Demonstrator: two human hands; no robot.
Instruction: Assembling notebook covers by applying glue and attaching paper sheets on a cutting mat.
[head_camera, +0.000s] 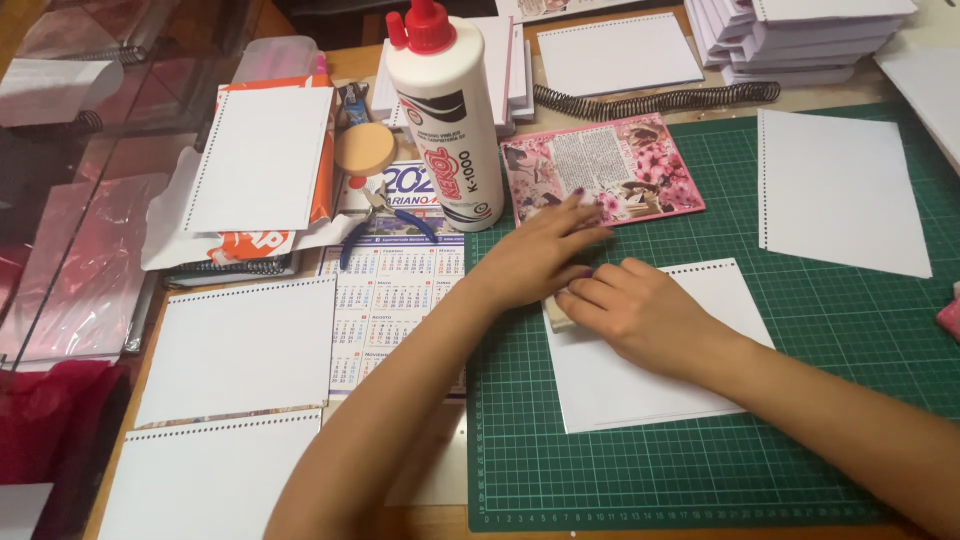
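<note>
Item 1: white punched sheet (660, 370), lying flat on green cutting mat (800, 450), perforated edge at top.
Item 2: small pale block (558, 314), prob. sponge or eraser, at sheet's upper-left corner, mostly covered by fingers.
L hand (540, 250): open, palm down, fingers spread, resting at sheet's top-left edge and just touching the pink floral cover (602, 182).
R hand (640, 310): curled over block, gripping and pressing it onto the sheet.
Nearby: white glue bottle w/ red cap (445, 115) upright, beside mat; black spiral binding coil (655, 100) behind cover; second white sheet (840, 195) to right on mat.
Handling note, my judgement: keep L hand pinning the sheet so it doesn't slide; even, light strokes w/ block, edge to edge.
</note>
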